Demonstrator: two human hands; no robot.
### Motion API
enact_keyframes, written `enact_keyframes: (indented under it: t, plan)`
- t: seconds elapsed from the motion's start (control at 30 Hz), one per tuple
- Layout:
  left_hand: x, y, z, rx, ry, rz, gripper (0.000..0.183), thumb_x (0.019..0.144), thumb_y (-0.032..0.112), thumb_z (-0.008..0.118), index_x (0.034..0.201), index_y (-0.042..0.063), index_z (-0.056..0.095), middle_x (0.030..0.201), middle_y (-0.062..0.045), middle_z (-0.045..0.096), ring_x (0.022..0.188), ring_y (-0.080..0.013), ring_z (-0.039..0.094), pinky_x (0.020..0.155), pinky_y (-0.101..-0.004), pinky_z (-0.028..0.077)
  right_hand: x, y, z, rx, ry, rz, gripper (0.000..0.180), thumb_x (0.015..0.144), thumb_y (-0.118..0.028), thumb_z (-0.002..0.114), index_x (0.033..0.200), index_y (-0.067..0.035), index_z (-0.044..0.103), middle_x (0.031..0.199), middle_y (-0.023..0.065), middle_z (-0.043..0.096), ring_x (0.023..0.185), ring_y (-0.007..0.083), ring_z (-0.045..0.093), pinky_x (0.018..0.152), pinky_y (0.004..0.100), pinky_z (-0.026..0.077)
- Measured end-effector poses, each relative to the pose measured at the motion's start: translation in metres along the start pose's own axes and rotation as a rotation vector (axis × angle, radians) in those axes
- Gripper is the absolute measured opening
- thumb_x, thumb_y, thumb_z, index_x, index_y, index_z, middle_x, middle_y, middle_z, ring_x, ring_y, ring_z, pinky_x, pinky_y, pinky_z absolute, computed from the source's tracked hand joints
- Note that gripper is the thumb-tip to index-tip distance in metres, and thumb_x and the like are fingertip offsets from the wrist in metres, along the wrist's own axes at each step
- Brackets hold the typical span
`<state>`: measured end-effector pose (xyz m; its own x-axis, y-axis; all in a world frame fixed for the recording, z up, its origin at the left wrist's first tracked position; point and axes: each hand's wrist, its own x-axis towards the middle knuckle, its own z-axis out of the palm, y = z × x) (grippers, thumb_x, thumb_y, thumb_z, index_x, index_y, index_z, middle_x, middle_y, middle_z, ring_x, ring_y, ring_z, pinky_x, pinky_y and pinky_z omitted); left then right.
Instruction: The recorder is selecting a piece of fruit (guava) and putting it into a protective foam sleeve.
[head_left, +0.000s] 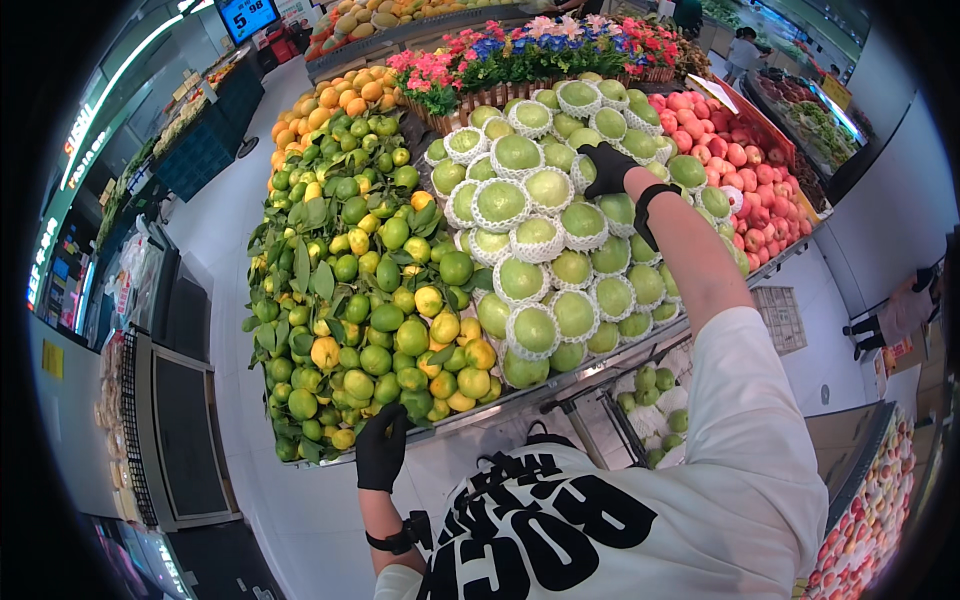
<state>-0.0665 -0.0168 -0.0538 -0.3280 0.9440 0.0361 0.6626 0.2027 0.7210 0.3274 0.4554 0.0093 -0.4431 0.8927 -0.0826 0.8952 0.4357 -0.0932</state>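
Observation:
My right hand (609, 171), in a black glove, reaches to the upper part of a pile of round green fruits in white foam nets (517, 154). Its fingertips touch a netted green fruit (583, 174); whether they grip it is hidden. Near the front edge of the stand, my left hand (384, 444), also black-gloved, is beside the heap of green and yellow citrus fruits with leaves (386, 316). The fingers are curled near a leaf, and I cannot tell if they hold anything.
Red apples or peaches (757, 196) lie right of the pile, oranges (349, 97) at the back left. Artificial flowers (525, 56) stand behind a small wooden fence. Below the stand's metal edge (592, 369) is a cart with green fruits (654, 386). People stand farther off at the right.

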Motion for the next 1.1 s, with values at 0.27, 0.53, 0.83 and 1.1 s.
enact_keyframes:
  t: [0.27, 0.53, 0.83, 1.1]
  plan:
    - [-0.01, -0.007, -0.002, 0.003, 0.035, 0.039, 0.02, 0.086, 0.012, 0.063, 0.103, 0.003, 0.066, 0.101, -0.016, 0.067, 0.094, -0.0273, 0.065, 0.081, -0.0332, 0.05, 0.004, 0.004, 0.003, 0.105, 0.104, -0.059, 0.097, 0.055, -0.037, 0.083, 0.137, -0.013, 0.038, 0.132, 0.0198, 0.045, 0.122, 0.0335, 0.045, 0.101, 0.0411, 0.04]
    - [-0.011, -0.008, 0.0, -0.022, 0.018, -0.003, 0.02, 0.086, 0.012, 0.063, 0.102, 0.002, 0.067, 0.099, -0.016, 0.068, 0.093, -0.0277, 0.066, 0.082, -0.0334, 0.05, -0.001, 0.002, -0.009, 0.135, 0.135, -0.073, 0.094, 0.056, -0.039, 0.082, 0.135, -0.012, 0.04, 0.13, 0.0192, 0.046, 0.121, 0.0338, 0.046, 0.102, 0.0406, 0.039]
    - [-0.008, -0.009, 0.003, -0.003, -0.005, 0.001, 0.021, 0.086, 0.014, 0.063, 0.103, 0.002, 0.067, 0.1, -0.016, 0.068, 0.093, -0.027, 0.065, 0.082, -0.0332, 0.05, 0.0, 0.004, -0.021, 0.176, 0.241, -0.101, 0.091, 0.057, -0.039, 0.081, 0.134, -0.013, 0.04, 0.127, 0.0199, 0.048, 0.118, 0.0342, 0.048, 0.099, 0.0415, 0.041]
    - [-0.006, -0.001, -0.001, 0.002, -0.034, -0.044, 0.022, 0.086, 0.014, 0.063, 0.104, 0.002, 0.066, 0.101, -0.015, 0.067, 0.095, -0.0265, 0.065, 0.083, -0.0329, 0.05, 0.002, -0.002, 0.005, 0.108, 0.08, -0.024, 0.096, 0.057, -0.04, 0.08, 0.138, -0.013, 0.037, 0.133, 0.0198, 0.044, 0.123, 0.0335, 0.045, 0.101, 0.0412, 0.041]
